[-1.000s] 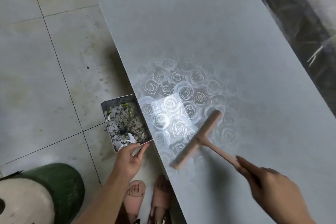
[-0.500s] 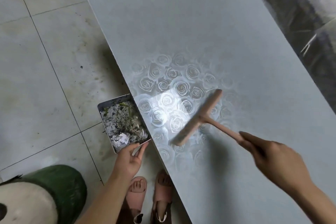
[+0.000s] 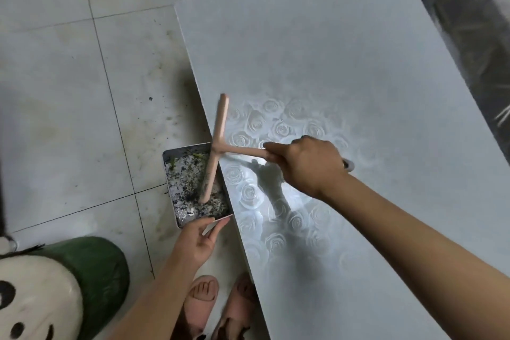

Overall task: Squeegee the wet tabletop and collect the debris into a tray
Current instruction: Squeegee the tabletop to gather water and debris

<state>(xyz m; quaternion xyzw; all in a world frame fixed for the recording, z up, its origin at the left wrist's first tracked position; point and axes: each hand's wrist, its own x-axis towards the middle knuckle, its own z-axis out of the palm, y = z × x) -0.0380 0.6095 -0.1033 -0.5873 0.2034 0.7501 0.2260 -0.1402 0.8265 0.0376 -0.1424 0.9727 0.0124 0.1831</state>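
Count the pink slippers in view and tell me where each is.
2. One slipper sits on the floor just below the left hand; the other is beside it, partly hidden by the tabletop.

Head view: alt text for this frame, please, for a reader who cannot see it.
A right hand grips a pink squeegee whose blade crosses the edge of a wet, rose-patterned tabletop, its lower end over a metal tray of grey debris. The left hand holds the tray's near corner beside the table edge.
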